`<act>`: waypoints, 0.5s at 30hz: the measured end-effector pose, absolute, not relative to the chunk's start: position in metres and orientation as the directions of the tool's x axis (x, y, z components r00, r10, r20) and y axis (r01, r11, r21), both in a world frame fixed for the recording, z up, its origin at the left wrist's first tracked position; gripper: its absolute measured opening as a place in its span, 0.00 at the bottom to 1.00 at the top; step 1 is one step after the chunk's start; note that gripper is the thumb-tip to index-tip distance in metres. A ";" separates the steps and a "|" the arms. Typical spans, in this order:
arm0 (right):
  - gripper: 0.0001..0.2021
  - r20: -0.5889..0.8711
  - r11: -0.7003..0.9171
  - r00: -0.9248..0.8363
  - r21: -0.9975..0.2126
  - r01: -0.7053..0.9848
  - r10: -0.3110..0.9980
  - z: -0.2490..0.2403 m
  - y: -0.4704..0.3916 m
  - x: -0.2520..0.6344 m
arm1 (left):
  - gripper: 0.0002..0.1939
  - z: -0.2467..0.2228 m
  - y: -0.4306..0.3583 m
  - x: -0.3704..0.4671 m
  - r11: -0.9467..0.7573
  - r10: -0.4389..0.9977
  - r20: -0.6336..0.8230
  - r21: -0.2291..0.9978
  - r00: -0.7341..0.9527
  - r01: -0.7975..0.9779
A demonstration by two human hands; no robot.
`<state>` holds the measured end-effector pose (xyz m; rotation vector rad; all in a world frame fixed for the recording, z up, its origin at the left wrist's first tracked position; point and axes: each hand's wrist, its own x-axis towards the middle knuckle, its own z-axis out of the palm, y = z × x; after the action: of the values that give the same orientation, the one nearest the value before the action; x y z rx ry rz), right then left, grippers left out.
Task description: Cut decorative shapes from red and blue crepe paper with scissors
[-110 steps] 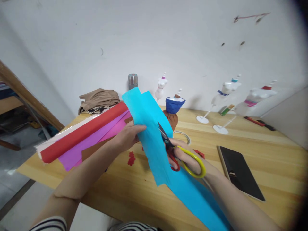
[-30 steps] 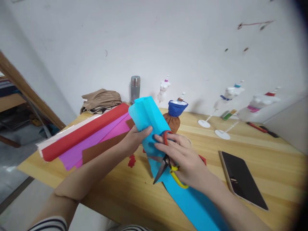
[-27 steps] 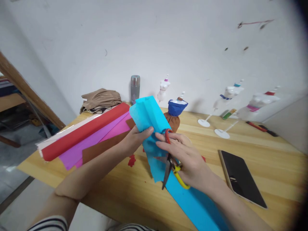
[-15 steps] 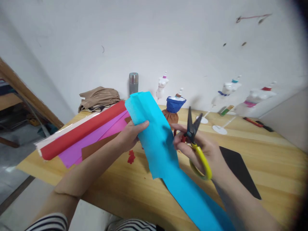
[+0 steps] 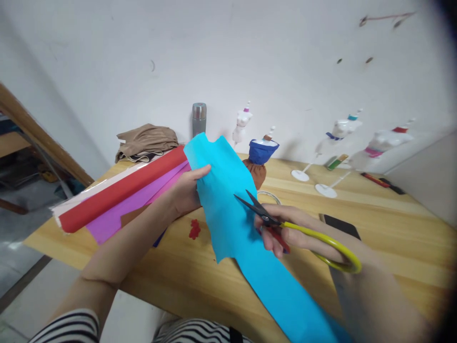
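The left hand (image 5: 185,193) pinches the blue cloth (image 5: 224,200) near its far end, thumb on the upper face, the other fingers hidden behind it. That part is held up over the wooden table (image 5: 178,281), just right of a small red scrap (image 5: 194,229). The cloth's long axis runs slantwise: the notched end points up towards the wall (image 5: 107,57), and a long tail runs back towards the person's right, its end not showing. It looks light and thin to me, soft enough to fold yet a little crisp, so I'd expect it to crease easily; a flat pinch near an edge, clear of the blades, seems the best hold. The right hand (image 5: 298,218) is curled round the handles of the scissors (image 5: 266,219), which look stiff and heavier, best held by the loops. Their blades are parted, pointing left and slightly away over the cloth; whether they touch it I can't tell.
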<state>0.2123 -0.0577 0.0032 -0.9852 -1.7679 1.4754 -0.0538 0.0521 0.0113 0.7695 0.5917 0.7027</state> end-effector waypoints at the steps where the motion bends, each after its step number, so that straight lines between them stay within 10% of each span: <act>1: 0.28 0.012 0.096 -0.527 -0.986 0.133 0.850 0.004 -0.059 0.213 | 0.29 0.010 0.053 -0.053 0.518 0.732 -0.193 0.780 0.653 -0.350; 15: 0.23 -0.009 -0.001 -0.445 -1.000 0.019 0.896 -0.002 -0.060 0.200 | 0.30 0.003 0.038 -0.043 0.320 0.719 -0.007 0.891 0.695 -0.322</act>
<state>0.1996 -0.0596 -0.0020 -0.9725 -1.5530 1.5355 -0.0427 0.0375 0.0027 1.0345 0.4458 0.7140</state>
